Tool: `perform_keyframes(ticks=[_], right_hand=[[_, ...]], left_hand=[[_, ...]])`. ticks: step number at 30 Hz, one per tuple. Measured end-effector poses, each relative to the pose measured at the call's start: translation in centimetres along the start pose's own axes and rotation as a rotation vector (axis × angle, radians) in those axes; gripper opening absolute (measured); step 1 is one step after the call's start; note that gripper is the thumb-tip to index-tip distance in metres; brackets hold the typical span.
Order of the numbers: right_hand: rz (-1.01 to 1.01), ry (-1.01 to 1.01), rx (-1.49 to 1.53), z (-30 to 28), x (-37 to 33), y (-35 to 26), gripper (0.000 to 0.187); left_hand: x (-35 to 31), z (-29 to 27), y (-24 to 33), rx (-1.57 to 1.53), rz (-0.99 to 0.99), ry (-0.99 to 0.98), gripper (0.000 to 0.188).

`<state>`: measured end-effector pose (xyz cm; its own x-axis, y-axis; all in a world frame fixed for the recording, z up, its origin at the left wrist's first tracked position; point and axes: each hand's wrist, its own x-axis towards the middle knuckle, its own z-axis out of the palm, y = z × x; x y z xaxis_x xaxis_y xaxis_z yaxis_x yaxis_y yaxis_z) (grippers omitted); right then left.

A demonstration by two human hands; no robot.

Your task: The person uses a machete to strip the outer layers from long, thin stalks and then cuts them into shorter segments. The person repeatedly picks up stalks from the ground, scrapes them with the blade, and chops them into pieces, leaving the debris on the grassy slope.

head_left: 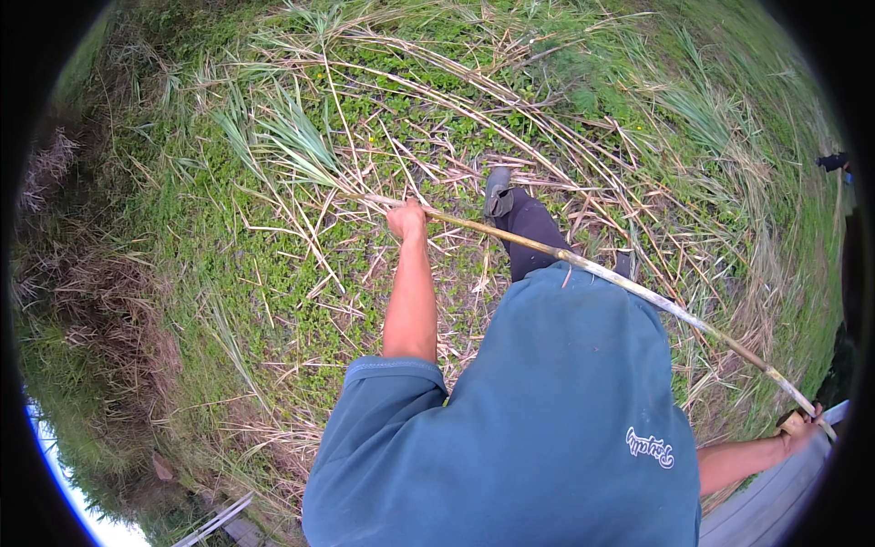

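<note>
A long, pale yellow-brown cane stalk (638, 287) slants across in front of my body, from upper left to lower right. At its left end long green leaves (305, 137) fan out. My left hand (407, 221) is closed round the stalk just below those leaves, arm stretched forward. Far out at the lower right, my right hand (800, 432) is closed at the stalk's other end. Beside its fingers shows a tan, wood-like piece (793, 422); blur and the picture's rim hide what it is.
Cut dry stalks (547, 155) lie across the green ground beyond my boot (499, 190). Dry brush (100, 283) borders the left side. Pale poles (214, 520) are at the lower left. A grey surface (761, 506) lies below my right arm. A dark figure or object (831, 162) is at the right rim.
</note>
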<state>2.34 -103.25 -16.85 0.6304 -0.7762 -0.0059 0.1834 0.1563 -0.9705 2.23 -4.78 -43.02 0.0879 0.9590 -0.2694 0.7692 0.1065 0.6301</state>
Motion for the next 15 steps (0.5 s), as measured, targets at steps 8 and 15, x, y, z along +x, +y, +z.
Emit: perform_keyframes(ticks=[8, 15], right_hand=[[-0.078, 0.023, -0.037, -1.7, -0.1, -5.4, 0.023], [-0.057, -0.002, -0.044, -0.3, -0.1, -6.8, 0.023]], left_hand=[[1.0, -1.7, -1.2, -1.002, -0.417, -0.018, 0.042], [6.4, -9.9, -2.7, -0.368, -0.567, 0.053, 0.042]])
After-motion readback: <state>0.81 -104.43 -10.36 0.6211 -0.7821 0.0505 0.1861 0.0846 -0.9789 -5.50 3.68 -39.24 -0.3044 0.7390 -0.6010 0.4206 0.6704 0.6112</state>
